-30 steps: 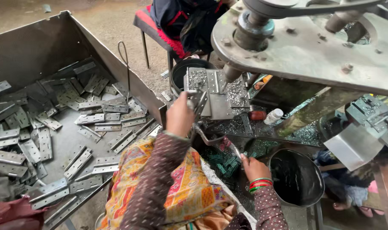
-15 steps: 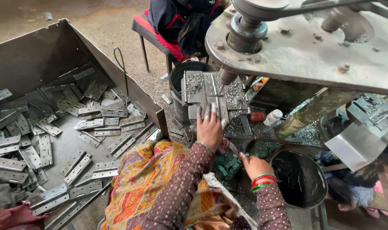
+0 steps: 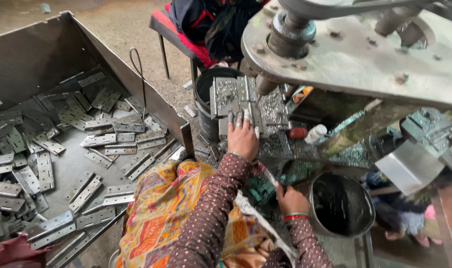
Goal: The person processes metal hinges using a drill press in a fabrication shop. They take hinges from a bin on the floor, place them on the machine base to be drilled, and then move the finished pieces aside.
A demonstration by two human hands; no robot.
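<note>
Your left hand (image 3: 242, 140) lies flat, fingers (image 3: 238, 118) stretched together onto the metal hinge plate (image 3: 234, 97) on the press bed — just under the punch (image 3: 263, 85). Your right hand (image 3: 290, 200) is closed round a thin rod (image 3: 269, 176) beside the black bucket (image 3: 341, 205).

I have only one view, from the camera on my head. It looks steeply down and a little forward, over my lap and both my arms. My left hand (image 3: 242, 139) lies near the middle of the picture, my right hand (image 3: 290, 198) lower and closer to me. The press machine (image 3: 355, 54) hangs close above at the top right, and the metal bin (image 3: 32, 59) fills the left side. There is no second view to share anything.
</note>
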